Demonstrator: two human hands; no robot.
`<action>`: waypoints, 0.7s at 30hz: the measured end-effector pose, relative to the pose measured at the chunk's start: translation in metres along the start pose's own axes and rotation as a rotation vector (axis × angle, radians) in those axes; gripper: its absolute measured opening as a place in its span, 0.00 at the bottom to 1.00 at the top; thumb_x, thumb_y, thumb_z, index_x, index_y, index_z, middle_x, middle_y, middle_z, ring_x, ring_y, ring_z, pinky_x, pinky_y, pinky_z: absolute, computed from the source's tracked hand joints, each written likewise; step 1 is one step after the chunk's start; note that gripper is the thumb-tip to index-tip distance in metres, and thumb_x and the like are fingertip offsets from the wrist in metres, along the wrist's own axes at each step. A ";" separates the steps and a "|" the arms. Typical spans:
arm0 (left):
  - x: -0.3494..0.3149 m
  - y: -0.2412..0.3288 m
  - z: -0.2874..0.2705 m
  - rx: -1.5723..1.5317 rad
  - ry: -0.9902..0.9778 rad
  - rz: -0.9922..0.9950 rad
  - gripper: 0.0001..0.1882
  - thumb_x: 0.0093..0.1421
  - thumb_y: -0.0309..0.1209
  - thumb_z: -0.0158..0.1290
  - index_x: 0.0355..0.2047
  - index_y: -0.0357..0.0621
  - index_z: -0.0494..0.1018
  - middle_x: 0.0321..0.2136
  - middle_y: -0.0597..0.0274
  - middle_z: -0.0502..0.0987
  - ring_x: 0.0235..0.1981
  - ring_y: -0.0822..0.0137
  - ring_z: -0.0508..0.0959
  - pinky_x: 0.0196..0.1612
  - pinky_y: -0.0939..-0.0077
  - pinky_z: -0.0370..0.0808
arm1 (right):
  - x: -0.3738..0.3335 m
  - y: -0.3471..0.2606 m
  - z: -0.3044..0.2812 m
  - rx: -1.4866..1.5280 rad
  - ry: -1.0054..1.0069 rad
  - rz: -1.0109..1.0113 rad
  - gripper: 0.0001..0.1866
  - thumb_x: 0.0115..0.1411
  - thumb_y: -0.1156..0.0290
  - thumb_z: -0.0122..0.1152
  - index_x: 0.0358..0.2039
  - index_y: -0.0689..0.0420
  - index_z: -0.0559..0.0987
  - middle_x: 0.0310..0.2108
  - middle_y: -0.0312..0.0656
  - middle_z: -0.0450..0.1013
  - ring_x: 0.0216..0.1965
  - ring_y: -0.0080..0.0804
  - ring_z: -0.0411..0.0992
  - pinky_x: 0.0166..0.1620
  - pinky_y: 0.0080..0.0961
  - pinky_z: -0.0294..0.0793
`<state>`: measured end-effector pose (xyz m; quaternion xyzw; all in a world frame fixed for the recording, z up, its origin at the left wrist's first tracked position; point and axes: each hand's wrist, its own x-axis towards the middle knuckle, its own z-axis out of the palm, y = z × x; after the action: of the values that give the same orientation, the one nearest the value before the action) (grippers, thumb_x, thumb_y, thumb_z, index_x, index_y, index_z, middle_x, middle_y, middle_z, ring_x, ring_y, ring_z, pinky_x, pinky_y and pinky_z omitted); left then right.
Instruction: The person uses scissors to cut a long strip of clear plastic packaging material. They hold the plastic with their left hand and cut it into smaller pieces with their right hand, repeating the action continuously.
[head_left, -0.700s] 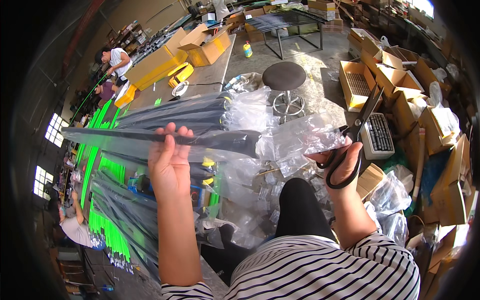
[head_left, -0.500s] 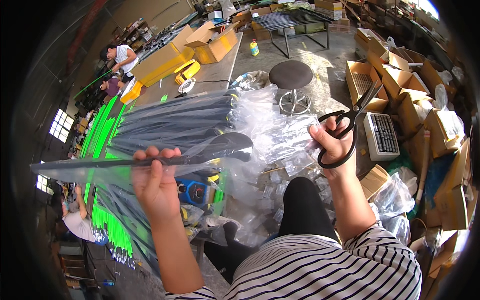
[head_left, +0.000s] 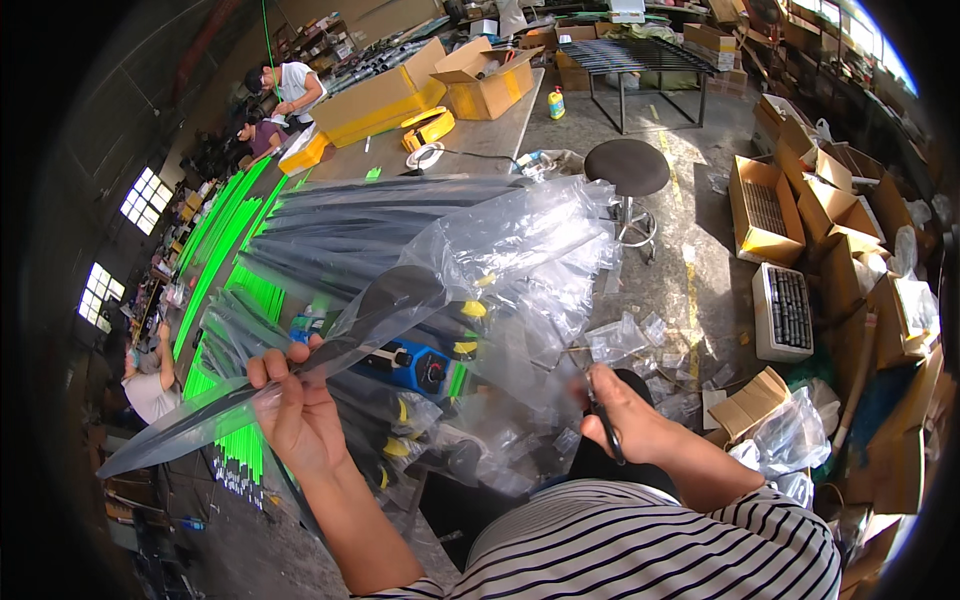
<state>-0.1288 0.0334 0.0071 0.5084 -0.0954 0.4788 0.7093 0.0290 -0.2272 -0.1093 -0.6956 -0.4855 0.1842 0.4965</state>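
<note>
My left hand (head_left: 308, 425) grips a long dark paddle-shaped piece (head_left: 392, 298) inside a clear plastic sleeve (head_left: 525, 228). The piece slants, its narrow end low at the left and its broad rounded end up toward the middle. Past that end the sleeve's loose part spreads over the table. In my right hand (head_left: 640, 420) are black-handled scissors (head_left: 606, 420), held low near my lap; their blades are blurred by motion. Under the sleeve lie more dark sleeved pieces (head_left: 330, 225) with yellow tape bits (head_left: 474, 309), beside a blue device with a dial (head_left: 432, 372).
Bright green rods (head_left: 215, 255) lie along the left, with co-workers (head_left: 295, 88) beyond. A round stool (head_left: 627, 168) stands ahead. Cardboard boxes (head_left: 765, 210) and a white crate of dark cylinders (head_left: 783, 312) line the right. Plastic scraps (head_left: 617, 340) litter the floor.
My right hand has let go of the sleeve's end and dropped left and down with the scissors. My left hand has lowered, tilting the piece narrow end down. The view has shifted.
</note>
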 end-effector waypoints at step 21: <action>-0.019 0.009 -0.008 -0.034 -0.042 -0.036 0.14 0.53 0.15 0.43 0.36 0.45 0.56 0.32 0.66 0.62 0.42 0.66 0.66 0.57 0.62 0.56 | 0.055 -0.047 0.028 0.053 0.125 -0.141 0.36 0.52 0.36 0.33 0.21 0.62 0.65 0.20 0.45 0.59 0.24 0.42 0.59 0.29 0.32 0.60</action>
<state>-0.1479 0.0290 -0.0026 0.5077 -0.1093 0.4538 0.7241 0.0105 -0.1635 -0.0685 -0.6564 -0.4964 0.1177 0.5558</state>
